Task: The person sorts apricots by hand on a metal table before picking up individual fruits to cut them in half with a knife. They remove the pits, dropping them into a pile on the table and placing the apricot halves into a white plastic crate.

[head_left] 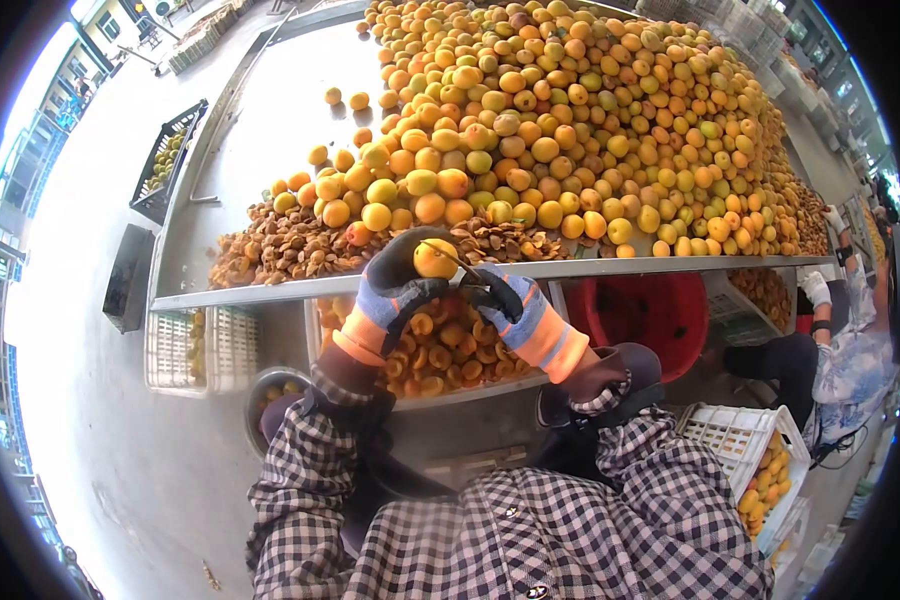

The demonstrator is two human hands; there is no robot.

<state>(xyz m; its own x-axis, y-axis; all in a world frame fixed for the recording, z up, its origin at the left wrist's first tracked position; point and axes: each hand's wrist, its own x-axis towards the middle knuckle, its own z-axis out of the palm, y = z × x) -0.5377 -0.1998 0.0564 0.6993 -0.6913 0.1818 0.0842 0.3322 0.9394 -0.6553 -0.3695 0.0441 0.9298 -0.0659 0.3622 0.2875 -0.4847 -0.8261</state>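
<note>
My left hand (386, 285), in a black, blue and orange glove, is closed around a yellow apricot (433, 260) above the table's front edge. My right hand (515, 306), gloved alike, grips a thin, narrow-bladed knife (457, 259) whose tip lies against the apricot; the handle is mostly hidden in the fingers. Beneath both hands, a crate holds apricot halves (450, 352). Brown apricot stones (290, 245) lie along the near edge of the metal table (270, 125), just beyond my hands. Behind them rises a big heap of whole apricots (560, 130).
Right of the halves stands a red tub (695, 320). White crates are at the lower left (160, 350) and lower right (735, 430); a bucket (253, 410) sits by my left arm. At the far right is another person (855, 370) with white gloves.
</note>
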